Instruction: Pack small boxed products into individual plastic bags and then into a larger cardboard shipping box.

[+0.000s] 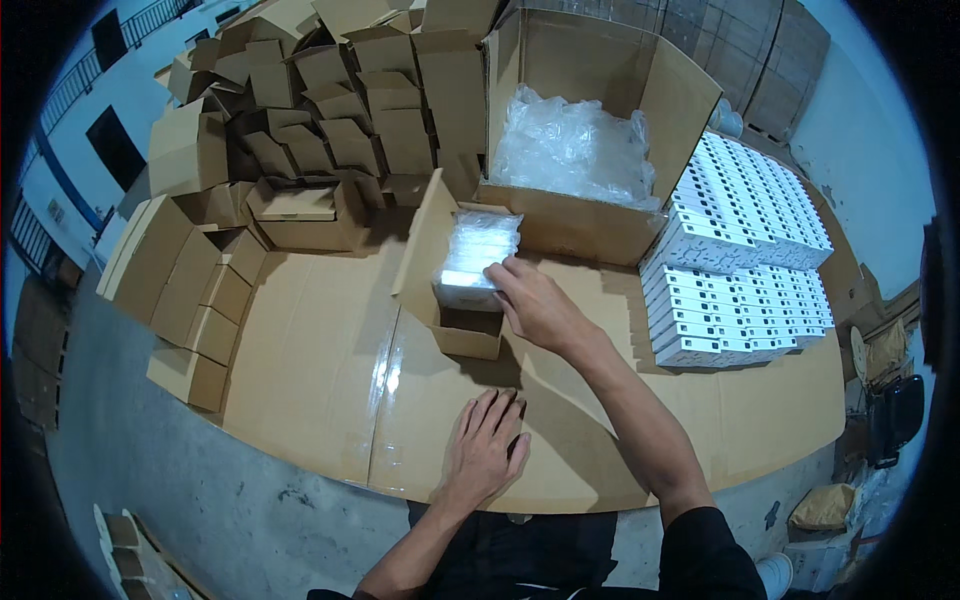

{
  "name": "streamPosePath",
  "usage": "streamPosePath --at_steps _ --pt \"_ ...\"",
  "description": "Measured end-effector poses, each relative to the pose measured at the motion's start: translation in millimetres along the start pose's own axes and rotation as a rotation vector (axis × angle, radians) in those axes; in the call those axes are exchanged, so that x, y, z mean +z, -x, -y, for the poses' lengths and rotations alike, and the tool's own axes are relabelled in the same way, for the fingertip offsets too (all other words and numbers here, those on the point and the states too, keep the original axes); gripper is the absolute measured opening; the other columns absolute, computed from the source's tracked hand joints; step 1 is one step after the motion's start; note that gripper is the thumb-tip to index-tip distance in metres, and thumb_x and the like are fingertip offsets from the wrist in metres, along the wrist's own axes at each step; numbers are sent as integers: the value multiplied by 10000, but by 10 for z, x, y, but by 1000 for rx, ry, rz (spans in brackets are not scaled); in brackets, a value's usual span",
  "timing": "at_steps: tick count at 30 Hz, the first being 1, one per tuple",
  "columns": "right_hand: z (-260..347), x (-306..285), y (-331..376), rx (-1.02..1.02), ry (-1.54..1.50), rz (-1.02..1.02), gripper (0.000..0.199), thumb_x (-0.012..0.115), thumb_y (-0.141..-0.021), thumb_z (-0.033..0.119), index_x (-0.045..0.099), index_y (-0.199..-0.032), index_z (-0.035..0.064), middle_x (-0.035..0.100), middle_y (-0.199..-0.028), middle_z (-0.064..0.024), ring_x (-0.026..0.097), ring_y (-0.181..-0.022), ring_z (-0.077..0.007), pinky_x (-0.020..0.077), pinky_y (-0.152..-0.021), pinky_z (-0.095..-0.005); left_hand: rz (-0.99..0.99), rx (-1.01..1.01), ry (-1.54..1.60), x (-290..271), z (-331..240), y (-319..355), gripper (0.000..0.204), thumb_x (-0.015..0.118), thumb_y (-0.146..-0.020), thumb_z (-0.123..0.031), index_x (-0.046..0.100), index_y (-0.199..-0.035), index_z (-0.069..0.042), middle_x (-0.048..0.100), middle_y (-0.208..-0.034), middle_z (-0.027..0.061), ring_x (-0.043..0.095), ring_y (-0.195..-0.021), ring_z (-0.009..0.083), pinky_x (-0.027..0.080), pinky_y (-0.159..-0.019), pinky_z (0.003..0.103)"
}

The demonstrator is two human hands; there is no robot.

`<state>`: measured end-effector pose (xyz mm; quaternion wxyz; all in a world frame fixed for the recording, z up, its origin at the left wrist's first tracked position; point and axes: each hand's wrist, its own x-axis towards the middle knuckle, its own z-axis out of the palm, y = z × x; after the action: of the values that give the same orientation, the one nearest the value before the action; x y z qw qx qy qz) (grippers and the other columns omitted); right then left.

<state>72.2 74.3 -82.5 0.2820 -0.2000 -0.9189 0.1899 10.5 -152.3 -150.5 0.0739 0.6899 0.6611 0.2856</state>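
Note:
A small open carton (467,343) stands at the middle of the cardboard-covered table, its tall flap raised on the left. Inside it is a row of white boxes (468,279) with clear plastic wrap (487,226) over the far part. My right hand (543,306) reaches in from the right, its fingers closed on the nearest white box at its right end; the fingertips are partly hidden. My left hand (487,445) lies palm down on the table in front of the carton, fingers stretched and holding nothing.
Behind the small carton stands a large open carton (580,222) full of clear plastic bags (572,150). Stacked white boxes (735,250) fill the table's right side. Many open brown cartons (345,110) are piled at the back left, and closed ones (200,300) line the left edge.

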Motion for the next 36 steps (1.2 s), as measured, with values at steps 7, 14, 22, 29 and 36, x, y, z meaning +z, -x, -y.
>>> streamPosePath --at_steps 7,14,22,29,36 --pt "128 52 -134 48 84 85 160 603 -841 4 588 -1000 1 588 -995 -206 640 -948 -408 532 -816 -519 6 -12 -1 -18 25 31 513 682 -889 -221 564 -1351 -30 529 -1416 162 442 -1361 360 333 -1157 524" --pt "136 207 -174 114 254 -22 133 605 -806 -5 668 -922 -14 603 -1014 -219 656 -953 -412 559 -808 -508 13 8 27 -51 -16 -2 519 688 -878 -216 574 -1335 1 537 -1408 171 463 -1344 353 334 -1154 512" --pt "231 -266 231 200 -42 -94 488 754 -866 181 580 -1302 44 533 -1301 -179 589 -1161 -382 506 -998 -466 5 1 33 -12 -14 -34 515 690 -841 -167 590 -1312 14 549 -1394 196 459 -1343 389 322 -1159 514" --pt "-187 -1465 1469 399 168 -378 482 726 -872 137 545 -1310 52 534 -1246 -199 578 -1136 -399 505 -961 -453 27 85 28 95 24 -35 514 691 -823 -156 597 -1296 23 547 -1390 213 455 -1343 410 316 -1166 518" --pt "-862 -2487 2713 651 483 -553 477 703 -869 62 548 -1320 51 574 -1190 -172 629 -965 -310 540 -850 -402 -14 210 -29 42 -25 -74 429 607 -942 -161 585 -1322 37 554 -1370 249 495 -1291 437 387 -1110 499"
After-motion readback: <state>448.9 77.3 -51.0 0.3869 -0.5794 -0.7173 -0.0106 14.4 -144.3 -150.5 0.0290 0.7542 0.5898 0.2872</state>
